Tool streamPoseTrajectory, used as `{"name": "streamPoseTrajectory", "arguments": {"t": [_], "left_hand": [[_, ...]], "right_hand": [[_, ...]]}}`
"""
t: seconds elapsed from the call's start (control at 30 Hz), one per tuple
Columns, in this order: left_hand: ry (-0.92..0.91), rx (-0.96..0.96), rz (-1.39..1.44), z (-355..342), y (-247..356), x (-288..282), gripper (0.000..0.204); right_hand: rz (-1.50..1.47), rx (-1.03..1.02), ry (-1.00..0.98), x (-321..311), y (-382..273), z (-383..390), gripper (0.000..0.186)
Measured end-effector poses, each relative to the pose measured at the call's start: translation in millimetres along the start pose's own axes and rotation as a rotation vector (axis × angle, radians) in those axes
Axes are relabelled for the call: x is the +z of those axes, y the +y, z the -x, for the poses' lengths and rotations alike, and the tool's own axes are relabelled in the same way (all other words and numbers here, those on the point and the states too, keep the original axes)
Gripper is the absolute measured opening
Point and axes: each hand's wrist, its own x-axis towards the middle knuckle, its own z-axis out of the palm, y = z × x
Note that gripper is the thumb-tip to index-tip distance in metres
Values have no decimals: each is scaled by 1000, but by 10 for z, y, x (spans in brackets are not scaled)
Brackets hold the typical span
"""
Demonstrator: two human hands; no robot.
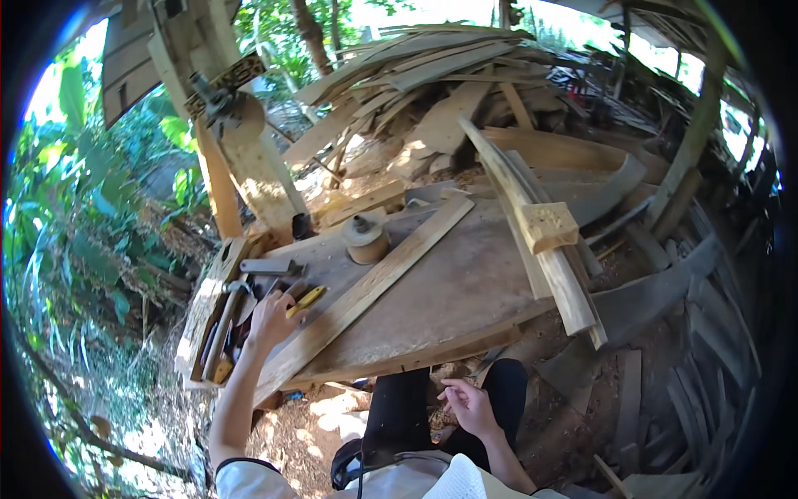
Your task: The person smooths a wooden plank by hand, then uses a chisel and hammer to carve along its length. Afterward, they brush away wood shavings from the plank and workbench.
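My left hand (pixel 272 320) is among tools at the left end of the workbench (pixel 457 283), fingers curled around or onto something I cannot make out, beside a yellow-handled tool (pixel 306 301). Near it lie a hammer-like tool (pixel 238 287) and a flat grey metal tool (pixel 264 266). A long plank (pixel 378 291) crosses the bench diagonally, just right of that hand. A round wooden object with a dark knob (pixel 366 245) stands behind the plank. My right hand (pixel 470 407) hangs below the front edge, above my legs, fingers loosely bent and apart, holding nothing.
A post (pixel 262 179) with a metal fitting rises at the back left. Long boards and a block (pixel 544 224) rest across the bench's right end. A large lumber pile (pixel 440 71) lies behind, more slats (pixel 698 399) at right, and foliage (pixel 91 233) at left.
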Motion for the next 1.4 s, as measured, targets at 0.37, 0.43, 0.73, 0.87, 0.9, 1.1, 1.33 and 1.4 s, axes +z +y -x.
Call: {"name": "streamPoseTrajectory", "arguments": {"t": [0.37, 0.43, 0.73, 0.87, 0.9, 1.1, 1.33, 1.4], "left_hand": [[143, 192, 20, -8, 116, 108, 18], [94, 188, 94, -15, 290, 73, 19], [10, 660, 277, 505, 1882, -45, 30], [63, 598, 439, 696, 1880, 56, 36], [77, 489, 402, 749, 1810, 3, 41], [116, -208, 124, 1162, 935, -45, 62], [71, -155, 71, 1599, 428, 219, 62], [16, -157, 106, 1653, 333, 213, 62]], "right_hand": [[35, -37, 16, 14, -37, 62, 26], [26, -58, 1, 59, -123, 3, 28], [-319, -163, 59, 536, -710, -360, 31], [-257, -206, 101, 470, -574, -341, 21], [-252, -230, 174, 426, -525, -316, 20], [-324, -270, 402, -9, -377, -179, 21], [-293, -227, 415, -138, -199, -43, 22], [-260, -242, 422, -184, -193, -10, 23]]}}
